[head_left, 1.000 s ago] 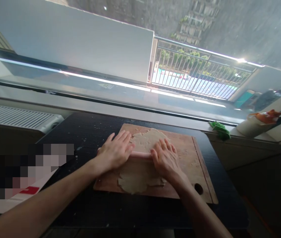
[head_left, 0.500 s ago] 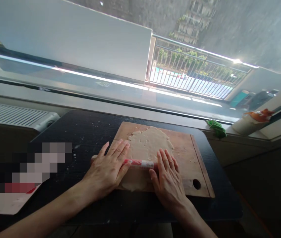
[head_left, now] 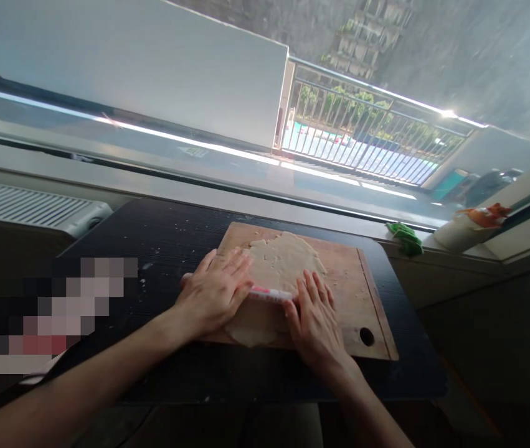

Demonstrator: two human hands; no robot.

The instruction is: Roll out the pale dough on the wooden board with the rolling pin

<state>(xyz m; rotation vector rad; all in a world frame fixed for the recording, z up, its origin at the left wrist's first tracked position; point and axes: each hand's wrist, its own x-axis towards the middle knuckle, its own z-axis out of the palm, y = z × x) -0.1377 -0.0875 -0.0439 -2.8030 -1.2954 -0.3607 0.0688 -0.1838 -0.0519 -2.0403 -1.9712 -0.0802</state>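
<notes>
A rolling pin [head_left: 271, 295] with a red and white printed band lies crosswise on a flat sheet of dough [head_left: 286, 258]. The dough is pale with a ragged edge and rests on a wooden cutting board [head_left: 346, 298]. My left hand [head_left: 213, 289] lies flat over the left part of the pin, fingers stretched forward and slightly blurred. Over the pin's right part rests my right hand [head_left: 316, 317], its fingers also extended rather than wrapped round. The hands cover both sides of the pin. Part of the dough shows on the near side, reaching the board's front edge.
The board stands on a dark table [head_left: 166, 233] dusted with white specks. A green cloth [head_left: 405, 239] and a pale container [head_left: 463, 233] sit on the windowsill at right. To the left is a white radiator [head_left: 35, 205]; a pixelated patch covers the lower left.
The pin has turned under my palms, so its printed band shows less red. My left hand has shifted slightly right and forward. The whole view has moved a little.
</notes>
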